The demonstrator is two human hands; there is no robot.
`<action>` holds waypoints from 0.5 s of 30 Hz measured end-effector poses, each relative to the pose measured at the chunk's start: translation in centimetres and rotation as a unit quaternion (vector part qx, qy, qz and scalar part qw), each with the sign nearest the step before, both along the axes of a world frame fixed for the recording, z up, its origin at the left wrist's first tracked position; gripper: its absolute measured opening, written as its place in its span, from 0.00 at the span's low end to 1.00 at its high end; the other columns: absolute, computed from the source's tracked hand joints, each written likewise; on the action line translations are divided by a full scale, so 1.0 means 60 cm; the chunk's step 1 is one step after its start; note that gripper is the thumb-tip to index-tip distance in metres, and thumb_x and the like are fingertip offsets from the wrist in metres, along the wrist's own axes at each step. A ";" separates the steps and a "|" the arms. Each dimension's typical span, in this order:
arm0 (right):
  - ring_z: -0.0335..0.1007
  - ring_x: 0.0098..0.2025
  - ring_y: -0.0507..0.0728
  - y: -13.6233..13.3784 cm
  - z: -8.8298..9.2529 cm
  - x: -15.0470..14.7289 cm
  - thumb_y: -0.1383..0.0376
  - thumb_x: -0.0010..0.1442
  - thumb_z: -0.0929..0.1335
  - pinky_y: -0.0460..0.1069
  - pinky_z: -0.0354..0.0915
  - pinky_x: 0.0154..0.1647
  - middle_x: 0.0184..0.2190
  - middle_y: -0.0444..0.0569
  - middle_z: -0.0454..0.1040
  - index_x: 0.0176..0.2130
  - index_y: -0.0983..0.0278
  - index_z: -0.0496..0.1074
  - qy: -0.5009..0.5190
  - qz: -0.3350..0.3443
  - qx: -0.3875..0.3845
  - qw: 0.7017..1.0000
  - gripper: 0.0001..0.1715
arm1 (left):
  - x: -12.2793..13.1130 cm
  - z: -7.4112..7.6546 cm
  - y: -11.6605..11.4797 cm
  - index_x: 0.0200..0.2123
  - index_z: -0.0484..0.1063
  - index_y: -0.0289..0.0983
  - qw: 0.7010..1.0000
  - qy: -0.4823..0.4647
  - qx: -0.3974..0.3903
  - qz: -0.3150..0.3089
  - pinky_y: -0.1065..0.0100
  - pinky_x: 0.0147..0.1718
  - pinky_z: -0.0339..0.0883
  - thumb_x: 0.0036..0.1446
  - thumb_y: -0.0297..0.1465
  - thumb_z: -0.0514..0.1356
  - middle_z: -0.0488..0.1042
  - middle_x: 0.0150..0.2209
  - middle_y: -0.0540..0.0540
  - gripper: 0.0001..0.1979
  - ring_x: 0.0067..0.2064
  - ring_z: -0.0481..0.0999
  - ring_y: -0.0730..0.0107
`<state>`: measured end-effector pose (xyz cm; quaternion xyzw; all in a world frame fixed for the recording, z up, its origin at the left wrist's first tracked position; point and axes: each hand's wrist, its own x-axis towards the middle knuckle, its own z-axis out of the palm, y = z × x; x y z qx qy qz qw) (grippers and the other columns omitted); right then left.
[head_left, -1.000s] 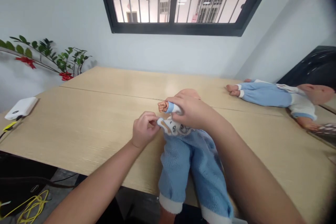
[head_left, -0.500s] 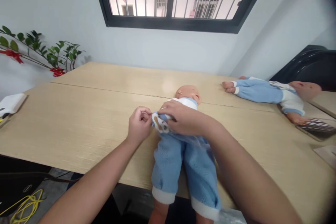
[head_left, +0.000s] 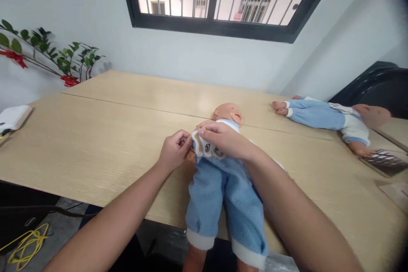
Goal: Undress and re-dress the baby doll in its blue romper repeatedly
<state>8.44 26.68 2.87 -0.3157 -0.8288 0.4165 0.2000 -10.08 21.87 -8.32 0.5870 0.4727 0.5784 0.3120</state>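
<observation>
Doll (head_left: 212, 182) has its plastic hand (head_left: 191, 156) beside its bib (head_left: 206, 150), no longer above; left hand (head_left: 174, 151) pinches bib's edge, right hand (head_left: 225, 139) lies across it, fingers together.

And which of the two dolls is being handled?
The bald baby doll in fuzzy blue trousers, nearest the camera: the right hand is on its white top. The other doll, similarly dressed, lies farther right, untouched.

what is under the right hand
Under the right hand is printed white cloth on the doll, its lower part showing. Whatever the hand covers cannot be seen.
</observation>
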 end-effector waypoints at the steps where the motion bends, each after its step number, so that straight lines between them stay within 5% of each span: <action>1: 0.72 0.37 0.55 0.002 -0.002 0.001 0.54 0.70 0.63 0.49 0.66 0.38 0.40 0.47 0.77 0.31 0.62 0.73 0.006 -0.021 0.001 1.000 0.20 | -0.001 0.001 -0.001 0.35 0.72 0.37 0.999 -0.015 -0.003 -0.029 0.72 0.27 0.65 0.69 0.47 0.58 0.73 0.27 0.51 0.19 0.27 0.71 0.74; 6: 0.73 0.44 0.57 0.008 -0.013 -0.004 0.61 0.67 0.65 0.51 0.65 0.48 0.40 0.48 0.77 0.28 0.62 0.70 -0.007 -0.080 0.102 0.992 0.15 | -0.005 0.004 -0.009 0.56 0.65 0.40 0.986 -0.028 -0.037 -0.161 0.71 0.30 0.71 0.63 0.50 0.64 0.75 0.49 0.43 0.27 0.34 0.80 0.71; 10: 0.73 0.46 0.58 0.016 -0.013 0.001 0.63 0.67 0.65 0.52 0.65 0.52 0.42 0.50 0.77 0.32 0.62 0.73 -0.034 -0.082 0.147 0.985 0.12 | 0.000 0.008 -0.014 0.56 0.63 0.42 0.988 0.004 -0.087 -0.131 0.71 0.28 0.72 0.60 0.44 0.69 0.75 0.51 0.44 0.27 0.30 0.80 0.73; 15: 0.73 0.47 0.59 0.034 -0.006 0.028 0.60 0.70 0.64 0.53 0.65 0.54 0.43 0.52 0.78 0.39 0.63 0.74 -0.056 -0.046 0.184 0.980 0.13 | 0.006 0.008 -0.012 0.54 0.63 0.40 0.980 -0.079 -0.109 -0.147 0.68 0.32 0.78 0.64 0.46 0.65 0.77 0.51 0.42 0.23 0.34 0.81 0.71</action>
